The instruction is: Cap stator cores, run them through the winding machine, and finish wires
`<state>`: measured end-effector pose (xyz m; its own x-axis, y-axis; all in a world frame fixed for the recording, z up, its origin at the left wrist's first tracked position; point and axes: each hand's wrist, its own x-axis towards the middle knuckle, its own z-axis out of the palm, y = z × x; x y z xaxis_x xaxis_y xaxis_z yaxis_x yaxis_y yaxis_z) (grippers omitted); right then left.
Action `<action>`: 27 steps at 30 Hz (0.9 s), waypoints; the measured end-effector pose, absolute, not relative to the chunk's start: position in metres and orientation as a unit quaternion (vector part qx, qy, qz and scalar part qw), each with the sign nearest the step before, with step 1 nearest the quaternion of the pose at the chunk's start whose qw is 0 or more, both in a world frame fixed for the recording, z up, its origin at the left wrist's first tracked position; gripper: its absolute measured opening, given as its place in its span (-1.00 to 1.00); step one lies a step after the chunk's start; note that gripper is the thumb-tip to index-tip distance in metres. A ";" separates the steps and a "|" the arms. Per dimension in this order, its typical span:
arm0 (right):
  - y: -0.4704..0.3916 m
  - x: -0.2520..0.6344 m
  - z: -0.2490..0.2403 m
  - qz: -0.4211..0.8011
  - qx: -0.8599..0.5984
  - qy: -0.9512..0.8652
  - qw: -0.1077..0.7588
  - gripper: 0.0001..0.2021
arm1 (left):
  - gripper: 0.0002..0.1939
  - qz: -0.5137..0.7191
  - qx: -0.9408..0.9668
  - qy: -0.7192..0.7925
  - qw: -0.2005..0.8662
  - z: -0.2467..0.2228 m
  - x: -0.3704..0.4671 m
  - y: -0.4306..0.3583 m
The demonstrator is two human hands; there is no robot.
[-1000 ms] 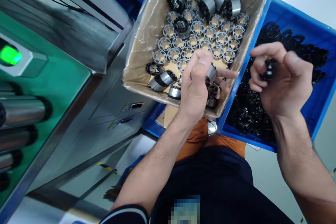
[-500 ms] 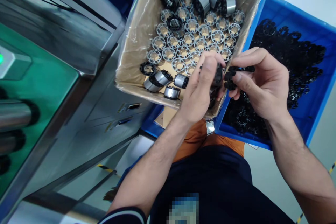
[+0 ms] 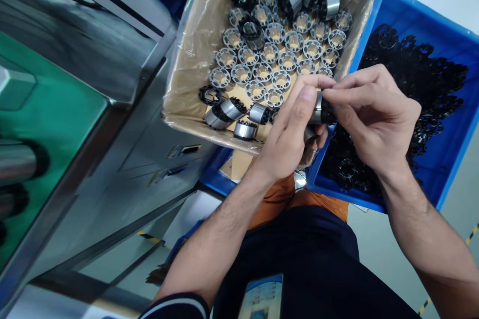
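My left hand (image 3: 290,127) is closed round a silver metal ring core (image 3: 317,108), partly hidden by its fingers. The fingertips of my right hand (image 3: 374,114) pinch a black plastic part (image 3: 328,109) against the core's right end. Both hands meet over the right front edge of a plastic-lined carton (image 3: 194,50). Inside the carton, several silver slotted cores (image 3: 269,52) stand in rows, and several cores with black ends (image 3: 245,130) lie around them.
Right of the carton, a blue bin (image 3: 458,159) holds a heap of black plastic parts (image 3: 419,84). At the left are a green surface (image 3: 56,104) with metal cylinders (image 3: 17,162) and a grey metal cabinet (image 3: 149,129).
The black part in my right hand has moved left against the core. My left hand has turned the core, so its silver side now shows. The view has shifted slightly.
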<state>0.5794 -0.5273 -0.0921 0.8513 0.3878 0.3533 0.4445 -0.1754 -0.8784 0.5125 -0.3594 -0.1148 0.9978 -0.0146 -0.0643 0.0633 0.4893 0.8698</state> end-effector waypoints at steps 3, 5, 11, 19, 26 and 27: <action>-0.525 0.574 -0.094 -0.061 -0.777 -0.284 0.558 -0.86 | -0.52 -0.023 0.519 0.010 0.855 -0.115 0.512 -0.361; -0.521 0.569 -0.097 -0.082 -0.785 -0.273 0.550 -0.86 | -0.49 -0.028 0.528 0.008 0.849 -0.116 0.512 -0.361; -0.528 0.590 -0.110 -0.030 -0.779 -0.263 0.569 -0.60 | -0.51 0.024 0.761 -0.007 0.648 -0.111 0.518 -0.342; -0.597 0.651 -0.132 -0.124 -0.907 -0.170 0.364 -0.65 | -0.32 0.075 0.891 0.062 0.443 -0.104 0.528 -0.324; -0.587 0.713 -0.146 -0.076 -0.960 -0.235 0.130 -0.20 | -0.67 0.024 0.701 0.050 0.711 -0.133 0.539 -0.312; -0.586 0.726 -0.148 -0.055 -0.963 -0.242 0.105 -0.18 | -0.69 0.020 0.681 0.053 0.730 -0.135 0.540 -0.311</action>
